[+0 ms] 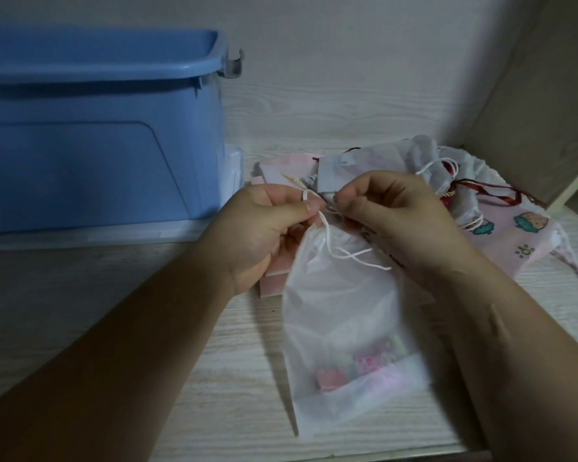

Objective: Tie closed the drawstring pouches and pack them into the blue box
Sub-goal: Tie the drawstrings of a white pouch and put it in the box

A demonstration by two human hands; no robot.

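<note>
A sheer white drawstring pouch (pixel 340 315) with small pink items inside hangs from my hands over the table, its neck gathered. My left hand (pixel 267 228) pinches one white cord (pixel 327 241) at the neck, the cord looped round a finger. My right hand (pixel 394 215) pinches the other cord end just beside it. Loose cord ends dangle over the pouch's front. The blue box (pixel 91 135) stands at the far left, open at the top.
A heap of other pouches (pixel 500 208), sheer white and pink printed with red ribbons, lies at the right behind my hands. A pink pouch (pixel 271 281) lies under my left hand. A wooden panel (pixel 540 101) rises at the far right. The whitish wood table (pixel 214 361) extends forward.
</note>
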